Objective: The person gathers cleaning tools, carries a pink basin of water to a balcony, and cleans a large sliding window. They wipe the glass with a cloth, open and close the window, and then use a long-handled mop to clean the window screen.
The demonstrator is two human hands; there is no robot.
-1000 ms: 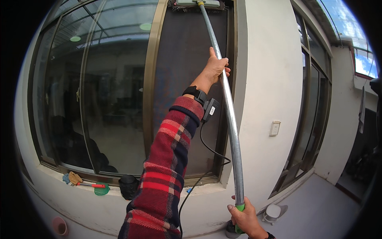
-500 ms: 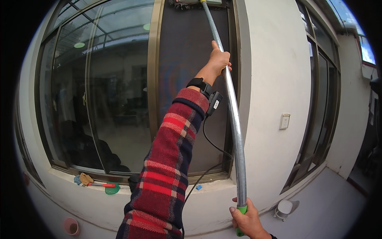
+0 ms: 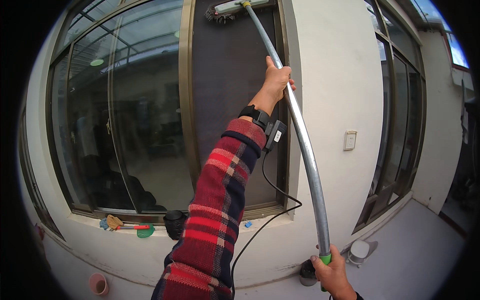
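A long metal-handled mop (image 3: 303, 142) slants up across the window, its pale flat head (image 3: 235, 7) with dark grey fringe lying against the dark window screen (image 3: 232, 65) near the top. My left hand (image 3: 278, 82) is wrapped around the upper part of the pole, its thumb pointing up. A red plaid sleeve covers that arm, and a black wrist strap with a small box and cable sits at the wrist. Lower down, my right hand (image 3: 334, 274) grips the green end (image 3: 325, 259) of the pole.
On the window sill lie a tan and blue cloth (image 3: 112, 221), a red-handled green item (image 3: 145, 230) and a black container (image 3: 174, 224). A pink bucket (image 3: 98, 284), a dark pot (image 3: 308, 273) and a white stool-like item (image 3: 359, 251) stand on the floor. A socket (image 3: 350, 140) juts from the wall.
The mop head sits lower in the view, with more of it showing. The pole's green end and my right hand have shifted right; both hands keep their hold.
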